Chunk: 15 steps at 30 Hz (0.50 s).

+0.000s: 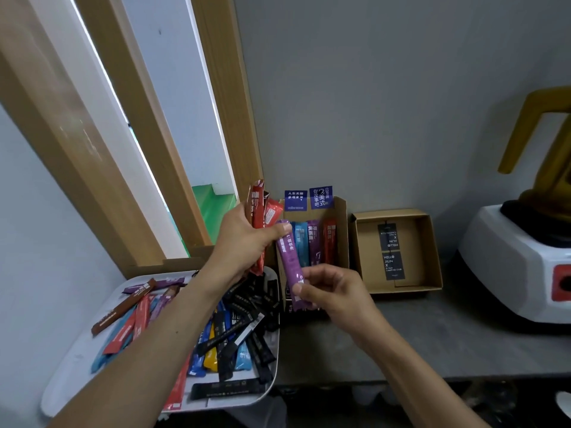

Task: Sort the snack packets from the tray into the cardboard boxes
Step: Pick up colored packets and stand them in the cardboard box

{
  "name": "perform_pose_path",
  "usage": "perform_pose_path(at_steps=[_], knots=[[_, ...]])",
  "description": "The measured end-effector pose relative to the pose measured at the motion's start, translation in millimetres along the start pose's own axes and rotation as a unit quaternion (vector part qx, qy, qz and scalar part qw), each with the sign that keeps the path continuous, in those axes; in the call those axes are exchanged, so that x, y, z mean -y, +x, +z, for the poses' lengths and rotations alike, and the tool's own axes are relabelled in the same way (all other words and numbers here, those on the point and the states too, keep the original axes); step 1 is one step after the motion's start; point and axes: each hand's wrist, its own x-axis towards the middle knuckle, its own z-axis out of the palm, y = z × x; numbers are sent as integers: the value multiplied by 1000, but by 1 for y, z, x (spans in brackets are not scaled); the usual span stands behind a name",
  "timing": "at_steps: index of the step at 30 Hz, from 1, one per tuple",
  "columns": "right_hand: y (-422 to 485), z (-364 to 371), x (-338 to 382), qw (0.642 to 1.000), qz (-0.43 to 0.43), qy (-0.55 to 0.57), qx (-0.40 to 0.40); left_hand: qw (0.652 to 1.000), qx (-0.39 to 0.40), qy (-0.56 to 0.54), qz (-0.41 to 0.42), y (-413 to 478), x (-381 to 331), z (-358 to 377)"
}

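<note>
**Q:** Label the left hand [244, 233] for me.
**A:** As I see it from my remote station, its fingers [272, 233] are curled round a bundle of red packets [258, 211]. The bundle stands upright above the far edge of the tray [74, 366].

**Q:** And the right hand [332, 293]?
**A:** Thumb and fingertips pinch the lower end of a purple packet [289, 254]. I see the packet tilted in the air in front of the filled box [342, 236], its upper end touching the left hand's fingers.

**Q:** Where are the other packets?
**A:** Loose packets [234, 329] in black, blue, red, brown, purple and one yellow lie heaped in the white tray, partly under the left forearm.

**Q:** The boxes?
**A:** The filled box sits just beside the tray and holds blue, purple and red packets upright in a row. Two blue labels show on its raised back flap. The shallow box [367, 261], just to its right, holds two black tags lying flat. Both boxes rest on the grey desk [432, 332], with a white appliance [519, 267] at the right edge.
</note>
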Motion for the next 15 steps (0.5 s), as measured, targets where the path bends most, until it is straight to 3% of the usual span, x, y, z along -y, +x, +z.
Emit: perform_pose_path(at_steps=[4,7,11,15], knots=[[4,-4,6,998,-12,-64,-10,1000,17,19,4,5,1,4],[12,4,-4,987,-43,-137,-78,1000,-20,5,14,9,-3,3],[30,16,-29,917,-68,-344,-190,996,-73,-56,-6,10,0,-5],[53,19,-39,876,-56,-442,-185,992,-29,-106,-63,2,8,-3]])
